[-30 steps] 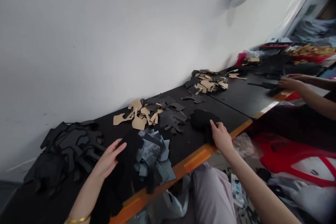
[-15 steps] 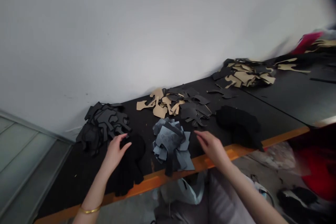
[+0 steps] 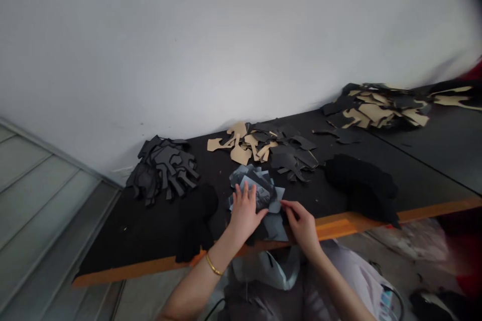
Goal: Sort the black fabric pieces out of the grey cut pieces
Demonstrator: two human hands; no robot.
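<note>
Near the front edge of the bench (image 3: 128,246): grey pile (image 3: 263,194) | left hand (image 3: 244,215): grip wide, fingers spread over pile | right hand (image 3: 303,225): grip narrow, pinching grey piece (image 3: 276,205) by its corner

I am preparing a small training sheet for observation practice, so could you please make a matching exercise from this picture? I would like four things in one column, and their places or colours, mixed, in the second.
Column 1
1. Left hand
2. Right hand
3. Bracelet
4. Dark grey pile

Column 2
A. Gold-coloured
B. Fingertips at the right edge of the blue-grey pile
C. Towards the left end of the black table
D. Spread on the blue-grey pile

Right pairs: 1-D; 2-B; 3-A; 4-C
</note>
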